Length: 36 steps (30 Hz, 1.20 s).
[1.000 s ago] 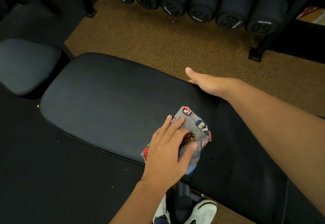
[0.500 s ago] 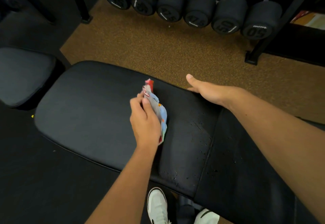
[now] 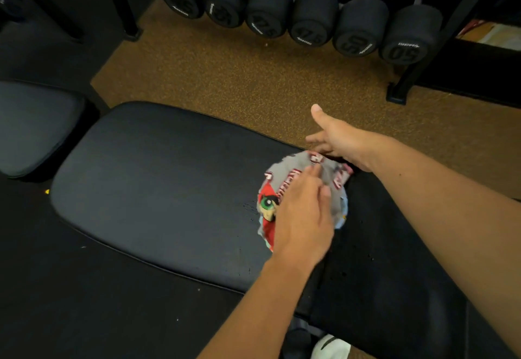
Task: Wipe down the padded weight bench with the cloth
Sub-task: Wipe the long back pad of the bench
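Note:
The black padded weight bench (image 3: pixel 158 189) runs across the view from left to lower right. A grey cloth (image 3: pixel 298 172) with red lettering and cartoon prints lies spread on the pad near the seam between the two cushions. My left hand (image 3: pixel 301 217) presses flat on the cloth with fingers pointing toward the far edge. My right hand (image 3: pixel 335 135) rests on the far edge of the bench just behind the cloth, thumb up and fingers apart, holding nothing. Small water droplets speckle the pad beside the cloth.
A rack of several black dumbbells (image 3: pixel 313 17) lines the back, with its foot (image 3: pixel 397 96) on the brown speckled floor (image 3: pixel 253 76). Another grey padded seat (image 3: pixel 31 127) stands at the left. A white shoe (image 3: pixel 329 347) shows below the bench.
My left hand swept the cloth from the near edge up to the pad's middle, bunched, then right to the seam, where it lies spread flat. My right hand lifted its thumb slightly.

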Tool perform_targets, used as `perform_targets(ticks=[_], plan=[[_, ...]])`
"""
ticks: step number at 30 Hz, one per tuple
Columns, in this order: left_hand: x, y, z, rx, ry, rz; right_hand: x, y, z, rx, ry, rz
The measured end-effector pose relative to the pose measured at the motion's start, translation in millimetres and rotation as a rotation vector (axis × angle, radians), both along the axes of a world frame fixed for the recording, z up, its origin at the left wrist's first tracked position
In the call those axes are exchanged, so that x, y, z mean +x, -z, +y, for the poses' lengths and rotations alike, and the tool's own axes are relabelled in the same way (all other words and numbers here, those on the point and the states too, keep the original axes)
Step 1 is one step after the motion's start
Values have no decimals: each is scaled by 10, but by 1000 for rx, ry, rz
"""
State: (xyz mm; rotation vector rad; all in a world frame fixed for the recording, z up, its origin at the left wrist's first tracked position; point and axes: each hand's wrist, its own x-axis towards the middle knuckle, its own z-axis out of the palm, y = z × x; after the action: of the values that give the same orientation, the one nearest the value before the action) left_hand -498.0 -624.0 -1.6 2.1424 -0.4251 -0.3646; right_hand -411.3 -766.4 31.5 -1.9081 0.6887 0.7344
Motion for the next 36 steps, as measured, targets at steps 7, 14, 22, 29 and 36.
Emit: perform_targets(ticks=[7, 14, 22, 29, 36], plan=[[-625, -23, 383, 55, 279, -24, -44, -4, -19, -16, -11, -6], [-189, 128, 172, 252, 379, -320, -99, 25, -7, -164, -115, -10], [19, 147, -60, 293, 230, -302, -196, -33, -82, -248, -117, -146], [-325, 173, 360, 347, 335, -343, -253, 36, 136, -328, -167, -352], [401, 327, 398, 417, 163, -318, -215, 16, 193, -304, -125, -497]])
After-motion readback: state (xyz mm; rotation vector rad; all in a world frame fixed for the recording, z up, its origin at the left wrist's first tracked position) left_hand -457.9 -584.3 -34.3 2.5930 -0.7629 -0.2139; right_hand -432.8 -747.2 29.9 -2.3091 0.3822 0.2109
